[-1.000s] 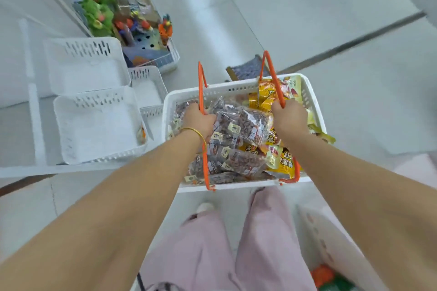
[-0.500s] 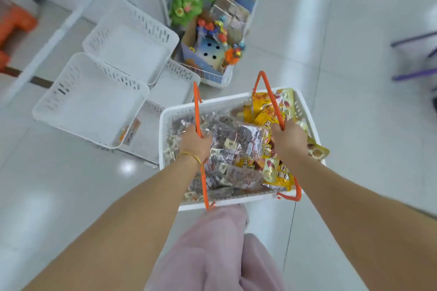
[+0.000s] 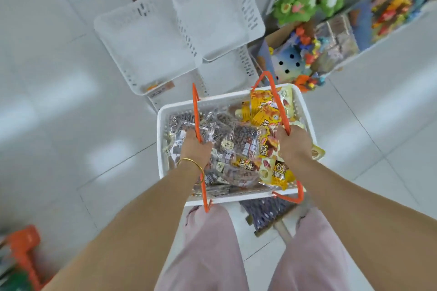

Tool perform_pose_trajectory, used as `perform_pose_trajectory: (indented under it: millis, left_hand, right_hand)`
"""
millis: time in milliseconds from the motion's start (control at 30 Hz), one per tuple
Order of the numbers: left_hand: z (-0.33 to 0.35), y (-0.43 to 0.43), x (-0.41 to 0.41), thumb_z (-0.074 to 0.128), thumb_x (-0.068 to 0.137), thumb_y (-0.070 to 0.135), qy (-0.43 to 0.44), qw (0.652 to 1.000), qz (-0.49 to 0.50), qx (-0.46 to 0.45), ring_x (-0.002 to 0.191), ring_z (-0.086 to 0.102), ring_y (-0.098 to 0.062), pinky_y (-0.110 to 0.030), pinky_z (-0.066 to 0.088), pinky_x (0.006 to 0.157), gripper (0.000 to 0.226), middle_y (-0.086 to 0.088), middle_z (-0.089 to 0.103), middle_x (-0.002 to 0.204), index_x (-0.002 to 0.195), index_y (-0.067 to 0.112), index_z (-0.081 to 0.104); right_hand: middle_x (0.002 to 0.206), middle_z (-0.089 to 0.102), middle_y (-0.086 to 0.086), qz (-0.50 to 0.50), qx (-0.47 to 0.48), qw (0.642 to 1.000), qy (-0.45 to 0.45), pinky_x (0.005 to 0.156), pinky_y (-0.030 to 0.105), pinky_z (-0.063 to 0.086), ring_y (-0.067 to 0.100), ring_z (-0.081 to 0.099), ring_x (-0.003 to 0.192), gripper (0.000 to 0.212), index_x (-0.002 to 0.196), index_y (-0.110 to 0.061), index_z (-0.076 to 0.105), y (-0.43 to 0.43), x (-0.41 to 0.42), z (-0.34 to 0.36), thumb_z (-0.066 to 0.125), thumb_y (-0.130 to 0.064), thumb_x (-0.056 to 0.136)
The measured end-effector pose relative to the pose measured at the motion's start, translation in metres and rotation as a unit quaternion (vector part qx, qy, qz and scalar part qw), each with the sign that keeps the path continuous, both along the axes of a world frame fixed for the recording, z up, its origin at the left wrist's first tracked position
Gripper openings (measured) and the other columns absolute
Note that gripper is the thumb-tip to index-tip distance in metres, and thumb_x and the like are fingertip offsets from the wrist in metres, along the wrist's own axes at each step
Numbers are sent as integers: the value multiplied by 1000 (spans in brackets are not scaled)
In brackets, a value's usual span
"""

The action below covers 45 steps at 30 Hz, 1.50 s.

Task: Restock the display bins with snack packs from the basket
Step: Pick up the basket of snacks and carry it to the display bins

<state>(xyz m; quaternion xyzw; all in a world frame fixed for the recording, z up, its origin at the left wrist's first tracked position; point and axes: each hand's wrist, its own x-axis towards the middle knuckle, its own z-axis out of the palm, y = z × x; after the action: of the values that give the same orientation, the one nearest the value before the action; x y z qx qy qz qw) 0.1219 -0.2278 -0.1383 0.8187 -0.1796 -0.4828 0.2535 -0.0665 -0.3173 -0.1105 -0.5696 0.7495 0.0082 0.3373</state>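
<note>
slotted white bins (image 3: pixel 151 54) swung to centre, left hand (image 3: pixel 195 147), right hand (image 3: pixel 293 143) gripping thin orange handles (image 3: pixel 195 106)

Beyond the right hand (image 3: pixel 294 143) lie green and yellow plush toys (image 3: pixel 295 4). A pale blue toy with black holes (image 3: pixel 283 60) is nearer to it. An orange plastic stool (image 3: pixel 22 243) stands far left of the left hand (image 3: pixel 195 146).

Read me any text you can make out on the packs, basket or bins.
"红": opens the dark panel on a yellow snack pack; the rest is blurred.
Tags on the clear snack packs: too small to read.
Label in the left display bin: blurred.
</note>
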Motion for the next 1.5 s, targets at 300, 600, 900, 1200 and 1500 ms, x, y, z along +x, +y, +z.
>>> perform_pose_trajectory:
  millis: [300, 600, 900, 1200, 1500]
  left_hand:
    - [-64, 1, -45, 56, 88, 10, -75, 981, 171, 50, 63, 47, -23, -45, 55, 67, 16, -7, 44, 76, 88, 13, 40]
    - [-167, 0, -69, 55, 88, 8, -58, 976, 205, 35, 61, 46, -23, -40, 53, 60, 21, -8, 44, 75, 81, 17, 38]
    - [-226, -12, -78, 56, 86, 8, -33, 981, 190, 18, 57, 47, -23, -34, 52, 54, 23, -10, 45, 73, 79, 17, 37]
    - [-235, -25, -87, 56, 89, 7, -22, 977, 213, -21, 47, 44, -18, -26, 50, 42, 23, -6, 41, 70, 84, 14, 35]
    - [-239, -10, -78, 59, 87, 9, -56, 965, 251, 48, 66, 59, -25, -31, 57, 56, 20, -12, 54, 90, 98, 13, 43]
  right_hand:
    - [66, 44, -1, 167, 39, 984, -41, 47, 30, 26, 18, 45, 60, 31, 85, -7, 50, -63, -10, -91, 40, -32, 101]
    - [64, 43, -2, 165, 28, 985, -53, 46, 27, 25, 14, 40, 56, 29, 81, -8, 50, -75, -25, -192, 42, -28, 100]
    - [63, 41, -2, 156, 2, 987, -27, 45, 23, 24, 8, 36, 53, 31, 83, -5, 53, -87, -43, -253, 42, -29, 100]
    - [61, 40, -3, 172, -20, 984, -39, 43, 22, 22, 7, 36, 52, 34, 75, -9, 48, -100, -43, -271, 42, -30, 100]
    - [88, 55, 9, 113, 5, 993, -23, 65, 35, 43, 34, 55, 85, 21, 98, -8, 50, -108, -58, -276, 43, -27, 98]
